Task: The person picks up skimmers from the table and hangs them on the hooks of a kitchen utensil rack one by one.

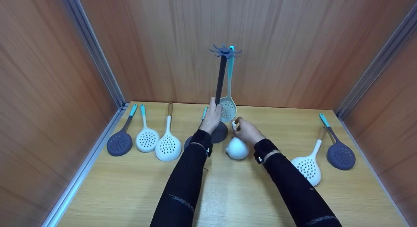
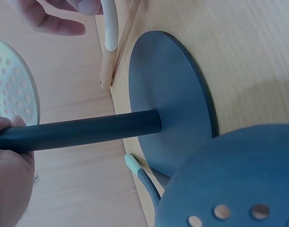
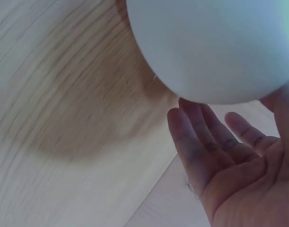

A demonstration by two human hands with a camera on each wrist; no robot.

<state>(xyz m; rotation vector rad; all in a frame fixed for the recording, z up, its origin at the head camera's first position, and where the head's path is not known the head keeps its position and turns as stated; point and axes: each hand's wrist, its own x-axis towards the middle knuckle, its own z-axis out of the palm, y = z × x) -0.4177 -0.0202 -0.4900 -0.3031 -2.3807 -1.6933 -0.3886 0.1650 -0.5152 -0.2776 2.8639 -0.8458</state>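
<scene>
Wood-grain table (image 1: 228, 194) enclosed by matching panel walls, bearing a matte dark-grey utensil stand (image 1: 221, 90) with round flat base and hooked crown, from which hangs a perforated skimmer (image 1: 228, 106) with a teal handle. The left hand (image 1: 211, 117) curls round the stand's smooth pole. The right hand (image 1: 247, 131) pinches the handle of a smooth white ladle (image 1: 237, 148), bowl resting just right of the base; no writing is legible.
</scene>
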